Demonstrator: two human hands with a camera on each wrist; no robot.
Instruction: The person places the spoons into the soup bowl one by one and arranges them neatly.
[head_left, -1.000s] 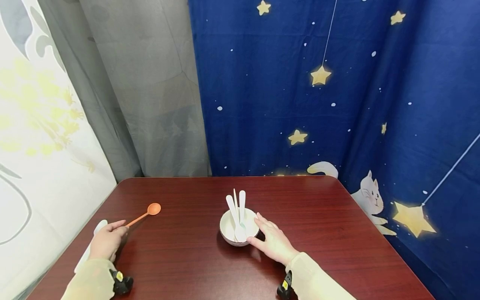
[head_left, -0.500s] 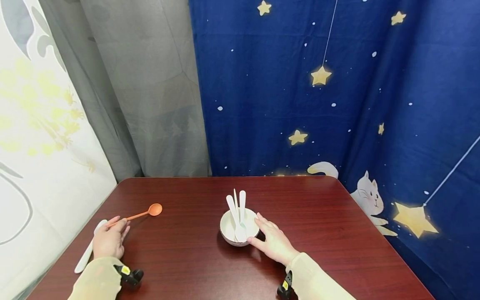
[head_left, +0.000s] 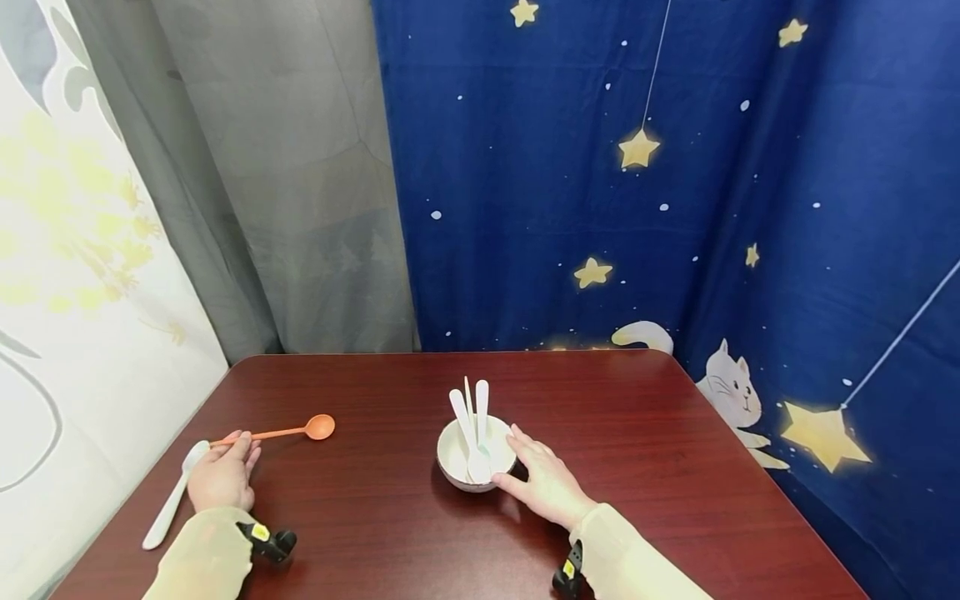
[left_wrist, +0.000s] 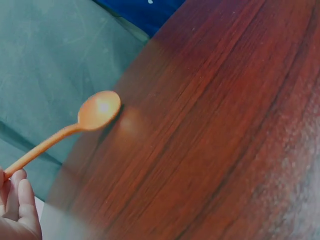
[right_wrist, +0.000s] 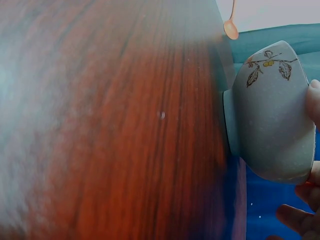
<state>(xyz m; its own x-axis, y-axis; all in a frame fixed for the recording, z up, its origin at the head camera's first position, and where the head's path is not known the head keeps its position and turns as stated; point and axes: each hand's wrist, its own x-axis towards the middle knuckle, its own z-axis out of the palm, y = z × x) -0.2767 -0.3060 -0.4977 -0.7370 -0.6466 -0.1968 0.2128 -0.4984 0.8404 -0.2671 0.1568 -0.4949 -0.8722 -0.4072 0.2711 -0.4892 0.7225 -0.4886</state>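
Observation:
My left hand [head_left: 222,479] pinches the handle of an orange spoon [head_left: 320,427] at the left of the table, its bowl end pointing right. In the left wrist view the spoon [left_wrist: 100,111] extends from the fingertips, over the tabletop. A long white utensil [head_left: 167,510] lies just left of that hand. My right hand [head_left: 551,483] touches the rim of a white bowl [head_left: 450,457], thumb and fingers spread along its right side. Inside lean a white spoon [head_left: 477,467], another white-handled utensil [head_left: 482,406] and a thin pointed stick [head_left: 468,390]. Leaves decorate the bowl's outside [right_wrist: 275,115].
Dark red wooden table [head_left: 360,517] with rounded far corners. Behind it hang a grey curtain [head_left: 300,208] and a blue star-patterned curtain [head_left: 525,167]; a white printed cloth [head_left: 90,375] is at the left. Black cameras [head_left: 273,543] sit on both wrists.
My left hand has turned and shifted slightly right, swinging the orange spoon more level and to the right; more of the white utensil shows. My right hand stays at the bowl.

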